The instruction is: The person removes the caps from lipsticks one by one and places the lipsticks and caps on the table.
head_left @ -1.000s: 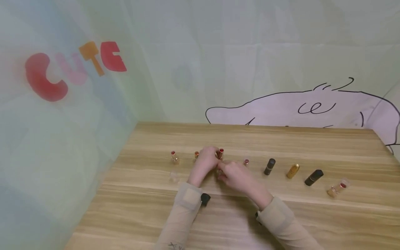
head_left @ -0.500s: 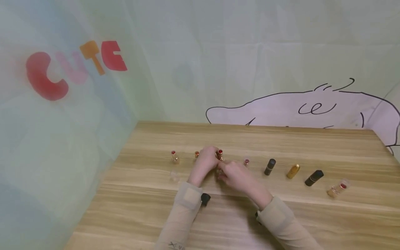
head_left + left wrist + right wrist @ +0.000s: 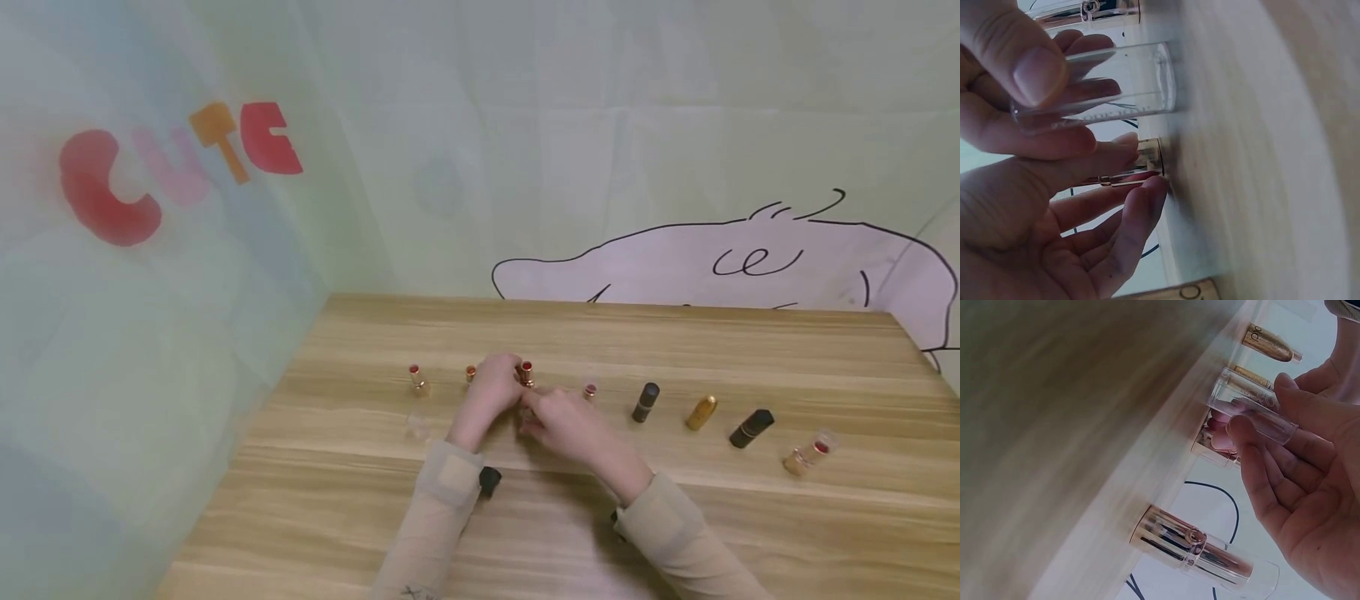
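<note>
In the head view my left hand (image 3: pixel 493 390) and right hand (image 3: pixel 566 423) meet at a lipstick (image 3: pixel 527 373) with a red tip and gold base. Thumb and fingers of the left hand (image 3: pixel 1041 231) pinch that lipstick's shiny base (image 3: pixel 1149 159) low by the table, as the left wrist view shows. The right hand (image 3: pixel 1004 56) holds a clear lipstick cap (image 3: pixel 1150 72) apart from the lipstick. In the right wrist view, this cap (image 3: pixel 1225 387) sits between the right hand's (image 3: pixel 1316 506) thumb and fingers, partly hiding the lipstick.
An uncapped lipstick (image 3: pixel 417 382), a loose clear cap (image 3: pixel 417 426) and an orange-tipped lipstick (image 3: pixel 471 374) lie leftward. To the right stand a pink lipstick (image 3: pixel 589 392), black tubes (image 3: pixel 645 402) (image 3: pixel 752 428), a gold tube (image 3: pixel 702 412) and a clear-capped lipstick (image 3: pixel 807 454). A black piece (image 3: pixel 489 481) lies by the left sleeve.
Both hands stay in nearly the same place. The red lipstick tip between them has shifted very slightly left and lower.
</note>
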`<action>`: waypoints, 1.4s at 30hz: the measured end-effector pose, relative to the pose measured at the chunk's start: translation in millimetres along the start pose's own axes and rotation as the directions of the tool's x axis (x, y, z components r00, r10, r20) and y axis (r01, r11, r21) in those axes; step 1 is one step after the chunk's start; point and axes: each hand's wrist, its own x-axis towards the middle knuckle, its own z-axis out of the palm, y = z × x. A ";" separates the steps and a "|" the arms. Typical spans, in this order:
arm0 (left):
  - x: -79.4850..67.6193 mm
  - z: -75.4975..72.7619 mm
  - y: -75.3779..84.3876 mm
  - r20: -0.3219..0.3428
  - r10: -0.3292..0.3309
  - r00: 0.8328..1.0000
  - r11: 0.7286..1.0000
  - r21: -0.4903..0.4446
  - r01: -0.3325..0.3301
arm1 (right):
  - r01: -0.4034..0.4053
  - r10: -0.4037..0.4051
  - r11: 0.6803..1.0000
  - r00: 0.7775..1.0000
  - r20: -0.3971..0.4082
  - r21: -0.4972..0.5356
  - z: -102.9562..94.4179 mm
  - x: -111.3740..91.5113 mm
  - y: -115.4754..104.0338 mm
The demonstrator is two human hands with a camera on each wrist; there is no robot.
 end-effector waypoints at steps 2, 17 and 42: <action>-0.6 -0.3 -0.1 -0.003 0.000 1.000 1.000 -0.010 0.000 | -0.008 0.008 1.000 1.000 0.004 0.001 -0.2 -0.1 0.0; -2.2 -1.0 -1.1 0.010 -0.025 1.000 0.998 -0.060 0.025 | -0.014 0.014 1.000 1.000 0.000 -0.003 -0.4 -1.7 1.4; -9.5 -13.8 9.2 -0.029 0.040 0.999 0.999 -0.005 -0.041 | 0.011 -0.041 0.970 0.992 -0.119 -0.242 -11.7 -6.2 -6.4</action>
